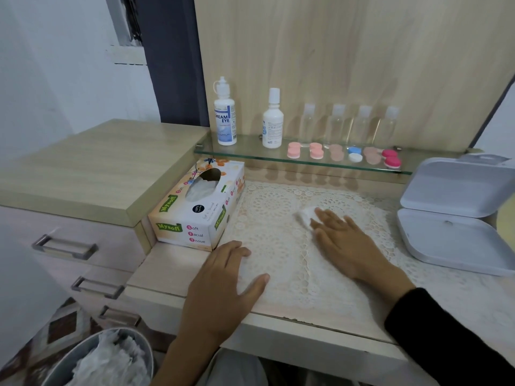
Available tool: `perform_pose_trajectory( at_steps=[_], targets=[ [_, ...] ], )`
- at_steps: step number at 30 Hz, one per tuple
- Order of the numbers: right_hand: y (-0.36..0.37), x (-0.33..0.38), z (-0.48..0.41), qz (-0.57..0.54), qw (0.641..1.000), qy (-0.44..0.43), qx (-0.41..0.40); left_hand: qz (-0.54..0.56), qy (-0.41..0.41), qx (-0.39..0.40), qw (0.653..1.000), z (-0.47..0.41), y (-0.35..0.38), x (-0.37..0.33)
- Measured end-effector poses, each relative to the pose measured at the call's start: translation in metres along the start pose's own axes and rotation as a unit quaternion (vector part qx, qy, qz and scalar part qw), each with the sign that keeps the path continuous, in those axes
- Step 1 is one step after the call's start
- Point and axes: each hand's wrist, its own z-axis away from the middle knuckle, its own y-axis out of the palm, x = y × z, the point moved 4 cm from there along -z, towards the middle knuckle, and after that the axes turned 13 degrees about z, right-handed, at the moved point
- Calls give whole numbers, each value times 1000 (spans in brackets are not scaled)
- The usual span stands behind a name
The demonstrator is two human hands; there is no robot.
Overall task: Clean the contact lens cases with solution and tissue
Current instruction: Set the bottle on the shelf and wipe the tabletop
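Several contact lens cases [345, 155], pink, beige, blue-and-white and magenta, lie in a row on the glass shelf [250, 156]. Two white solution bottles [225, 115] stand at the shelf's left end. A crumpled white tissue [306, 215] lies on the lace mat [278, 218]. My right hand [345, 240] lies flat with straight fingers on the tissue's near side. My left hand [220, 285] rests palm down on the mat's left edge near the desk's front, holding nothing. A Mysoft tissue box [195, 210] stands left of the mat.
Several clear empty bottles [348, 125] stand behind the cases. An open grey hinged box [451, 218] sits at the right. A drawer unit [72, 196] rises on the left. A bin [111, 360] with used tissues stands below left.
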Motion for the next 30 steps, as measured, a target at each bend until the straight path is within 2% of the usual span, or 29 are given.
perform_pose_trajectory(
  at_steps=[3, 6, 9, 13, 18, 21, 26, 30],
  targets=[
    [3, -28, -22, 1, 998, 68, 17, -2, -3, 3, 1000, 0, 0, -1],
    [4, -19, -44, -19, 996, 88, 14, -3, -4, 6, 1000, 0, 0, -2],
    [6, 24, -51, -30, 999, 38, 4, -9, -5, 9, 1000, 0, -1, -3],
    [3, 88, -31, -47, 996, -71, -7, -21, -10, 11, 1000, -1, 0, -3],
    [0, 89, -1, -49, 992, -115, -6, -46, 1, 18, 999, -2, -1, -5],
    [1, 57, 8, -32, 996, -82, -3, -46, -4, 33, 998, -1, 1, -3],
    [4, -14, 12, -17, 998, 59, -2, -50, -1, 33, 998, -1, 2, -1],
    [3, 0, 12, -24, 996, 81, 5, -54, -3, 31, 998, -1, 3, -1]
  ],
)
